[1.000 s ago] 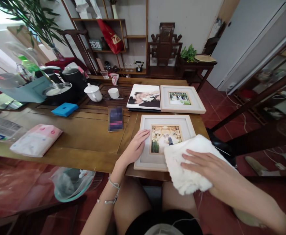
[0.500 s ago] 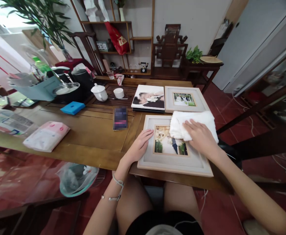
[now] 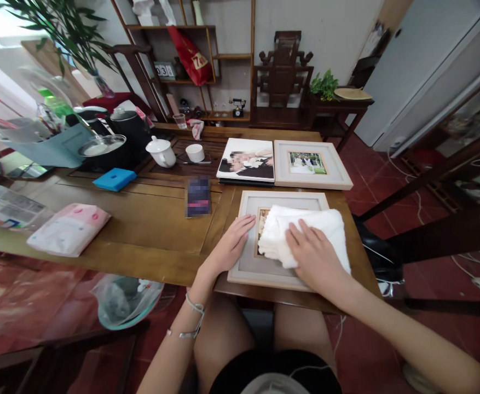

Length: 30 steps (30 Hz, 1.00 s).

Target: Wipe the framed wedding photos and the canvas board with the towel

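Observation:
A framed photo (image 3: pixel 246 262) with a pale wooden border lies flat at the table's front edge. My left hand (image 3: pixel 233 241) rests on its left side, fingers stretched out flat and the hand open. Over the frame's middle and right is a folded white towel (image 3: pixel 330 224), covering most of the photo. My right hand (image 3: pixel 316 257) has the towel held under its palm and slightly bent fingers, pressing it down on the frame.
Behind lie another framed photo (image 3: pixel 338 164) and a photo album (image 3: pixel 246 172). To the left are a phone (image 3: pixel 197 197), a blue block (image 3: pixel 114 179), a tissue pack (image 3: pixel 69 230), a white lidded cup (image 3: pixel 160 151) and a small white cup (image 3: pixel 195 153). A lined bin (image 3: pixel 127 317) stands below.
My right hand has drawn the towel left and toward me, from the frame's upper right corner over the photo. My left hand keeps its place on the frame. The view has shifted slightly.

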Available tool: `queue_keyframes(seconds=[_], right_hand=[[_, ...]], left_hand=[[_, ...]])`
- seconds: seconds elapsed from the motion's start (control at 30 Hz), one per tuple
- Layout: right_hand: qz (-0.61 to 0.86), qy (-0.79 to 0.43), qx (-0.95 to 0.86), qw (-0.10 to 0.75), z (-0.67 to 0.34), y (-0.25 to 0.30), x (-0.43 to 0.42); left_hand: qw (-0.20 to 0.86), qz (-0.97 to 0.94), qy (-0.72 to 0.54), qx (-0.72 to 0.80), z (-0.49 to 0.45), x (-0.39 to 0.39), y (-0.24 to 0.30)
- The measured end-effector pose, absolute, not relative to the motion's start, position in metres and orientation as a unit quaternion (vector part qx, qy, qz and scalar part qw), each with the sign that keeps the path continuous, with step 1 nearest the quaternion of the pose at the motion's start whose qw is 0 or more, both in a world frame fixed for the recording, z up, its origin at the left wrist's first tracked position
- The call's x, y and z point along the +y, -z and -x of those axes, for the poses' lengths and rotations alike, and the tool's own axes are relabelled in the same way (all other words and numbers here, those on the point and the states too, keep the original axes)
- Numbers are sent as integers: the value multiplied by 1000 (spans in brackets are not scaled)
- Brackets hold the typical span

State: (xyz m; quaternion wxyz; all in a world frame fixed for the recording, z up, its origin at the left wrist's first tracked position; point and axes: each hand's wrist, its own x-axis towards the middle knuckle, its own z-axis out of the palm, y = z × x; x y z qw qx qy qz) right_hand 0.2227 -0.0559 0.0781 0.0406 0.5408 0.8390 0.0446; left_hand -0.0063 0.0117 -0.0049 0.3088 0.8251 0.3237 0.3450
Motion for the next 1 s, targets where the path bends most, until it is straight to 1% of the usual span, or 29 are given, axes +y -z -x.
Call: queue_keyframes(seconds=[0.13, 0.2, 0.3, 0.37, 0.43, 0.5, 0.57, 0.67, 0.73, 0.8, 0.87, 0.93, 1.0], right_hand=[[-484, -55, 871, 60, -189, -69, -46], [-429, -25, 901, 61, -186, -75, -54], [-342, 54, 937, 51, -203, -91, -70], [-335, 108, 935, 51, -224, -103, -78], [-381, 136, 912, 60, -246, -110, -79], [-449, 118, 883, 65, -265, -112, -70], [-511, 66, 855, 57, -278, -108, -53], [-577, -34, 816, 12, -281, -96, -16], [-595, -75, 800, -30, -272, -89, 9], [-576, -73, 811, -71, -254, -83, 30], [-523, -46, 845, -98, -233, -77, 44], [-463, -25, 880, -99, -213, -71, 53], [-428, -20, 900, -79, -200, -65, 55]], left_hand=[[303, -826, -351, 320, 8, 13, 7], [305, -822, -351, 330, 8, 12, 7], [305, -819, -337, 349, 8, 11, 5], [297, -823, -329, 355, 7, 10, 4], [289, -830, -323, 352, 7, 10, 3], [282, -837, -318, 345, 6, 10, 3], [278, -840, -317, 340, 6, 11, 2], [276, -841, -319, 340, 5, 11, 0], [276, -841, -318, 340, 5, 11, -1], [278, -841, -317, 339, 5, 12, -1], [278, -841, -320, 337, 5, 12, 0], [277, -838, -327, 338, 5, 12, 3], [275, -832, -333, 347, 5, 13, 5]])
